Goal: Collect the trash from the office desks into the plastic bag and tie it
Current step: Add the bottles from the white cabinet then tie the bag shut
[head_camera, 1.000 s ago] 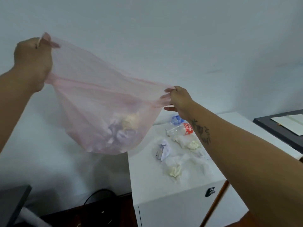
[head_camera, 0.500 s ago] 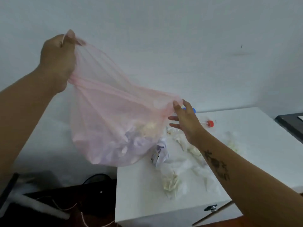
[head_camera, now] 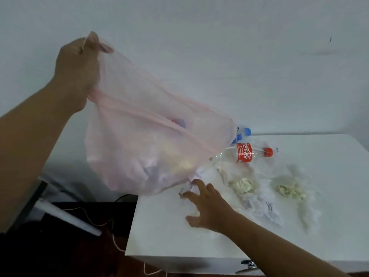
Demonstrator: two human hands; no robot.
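Note:
My left hand (head_camera: 76, 73) holds up the rim of a thin pink plastic bag (head_camera: 143, 148) at the upper left; crumpled paper shows through its bottom. The bag hangs over the left edge of a white desk (head_camera: 159, 236). My right hand (head_camera: 207, 206) is spread open low over the desk, fingertips touching a crumpled white wrapper (head_camera: 189, 186). Further right lie a cola bottle (head_camera: 243, 152) with a red cap, a blue-capped bottle (head_camera: 242, 133) partly behind the bag, yellowish paper wads (head_camera: 242, 185) and white tissue (head_camera: 261, 208).
A white wall fills the background. Left of the desk, the dark floor (head_camera: 60, 256) carries cables and a white tube (head_camera: 65, 216). A metal key or handle (head_camera: 247, 264) sticks out of the desk's front.
My right hand has let go of the bag's rim and dropped to the desk by the wrapper. The view has swung down and right, and the bag now hangs from my left hand alone.

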